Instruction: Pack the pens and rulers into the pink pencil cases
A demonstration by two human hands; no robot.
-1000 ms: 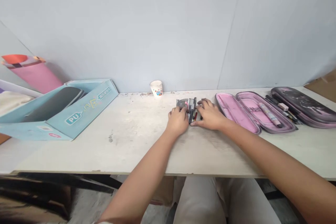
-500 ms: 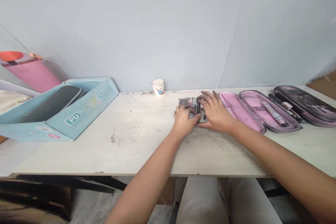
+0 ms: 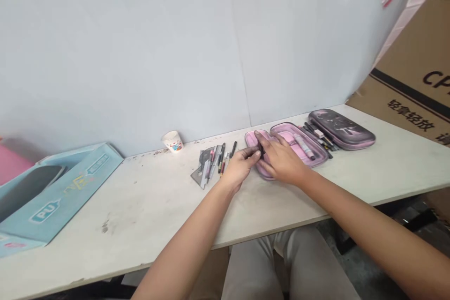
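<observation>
My left hand and my right hand meet at the left end of an open pink pencil case on the white table. Both pinch a small dark item between their fingertips over the case's left half. A pile of pens and a grey protractor lies just left of my left hand. A pen rests inside the case.
A small paper cup stands by the wall. A light blue box lies at the far left. A dark pencil case with loose pens beside it sits right of the pink one. A cardboard box leans at the right.
The view has swung right and tilted. My hands left the pile of pens and moved right onto the pink case, carrying a small dark item.
</observation>
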